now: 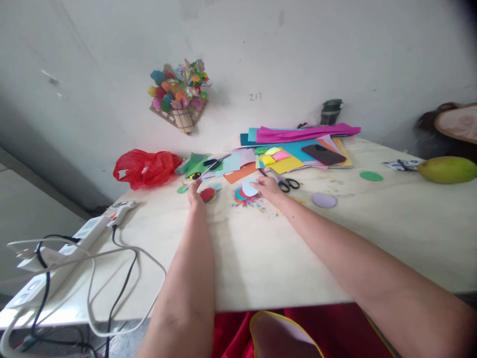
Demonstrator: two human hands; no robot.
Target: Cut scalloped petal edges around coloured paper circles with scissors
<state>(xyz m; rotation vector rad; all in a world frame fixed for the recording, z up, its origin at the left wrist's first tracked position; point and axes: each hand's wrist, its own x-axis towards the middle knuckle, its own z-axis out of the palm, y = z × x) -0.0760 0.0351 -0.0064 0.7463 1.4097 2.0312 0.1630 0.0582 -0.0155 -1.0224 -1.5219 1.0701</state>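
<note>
Head view: the right grip (270, 190) pinched the pale-blue paper disc (249, 188) by its right edge, over stacked discs (239, 195); it was probably light, easily creased (rim hold preferable). Left grip (195, 194) closure could not be told.

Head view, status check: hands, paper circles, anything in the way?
Right hand pinching pale-blue circle over stacked circles. Left hand holding slim stick, type unclear, near red-topped stack. Black-handled scissors close by right hand; scraps around.
</note>
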